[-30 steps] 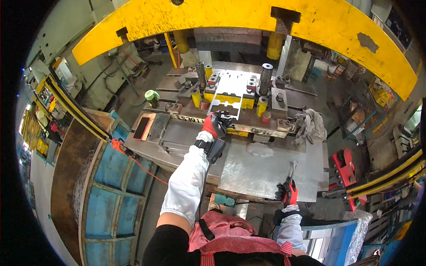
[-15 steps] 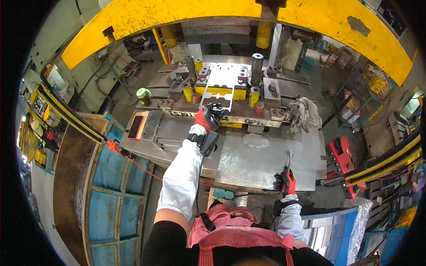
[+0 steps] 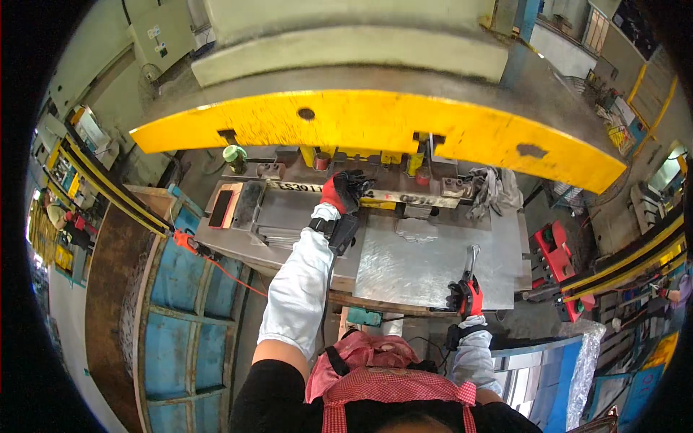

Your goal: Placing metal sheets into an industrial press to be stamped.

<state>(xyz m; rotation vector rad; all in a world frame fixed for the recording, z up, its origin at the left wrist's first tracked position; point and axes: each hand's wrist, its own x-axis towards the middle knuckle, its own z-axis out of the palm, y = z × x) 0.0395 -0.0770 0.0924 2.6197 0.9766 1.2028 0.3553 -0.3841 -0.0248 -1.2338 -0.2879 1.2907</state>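
My left hand (image 3: 345, 190), in a red glove with black fingers, is at the front edge of the press bed (image 3: 303, 186). Its fingers look stretched and apart, with nothing visible in them. Just above and beyond it, the yellow-edged press ram (image 3: 375, 119) covers most of the die and any workpiece there. At the front right, my right hand (image 3: 465, 296), gloved alike, is closed round a slim metal wrench-like tool (image 3: 473, 258). That tool's rounded end points away from me over a bare metal plate (image 3: 404, 270).
Stacked sheet blanks (image 3: 281, 220) lie left of my left arm, beside a dark phone-like slab (image 3: 221, 209). A grey rag (image 3: 495, 191) is at the bed's right end. A red control box (image 3: 554, 252) stands right, a blue-framed bin (image 3: 173, 317) left. Yellow-black guard posts (image 3: 115, 187) flank me.
The yellow-edged ram has come down and toward me, now hiding the die posts and the bright flat metal part. Both of my hands are nearly where they were.
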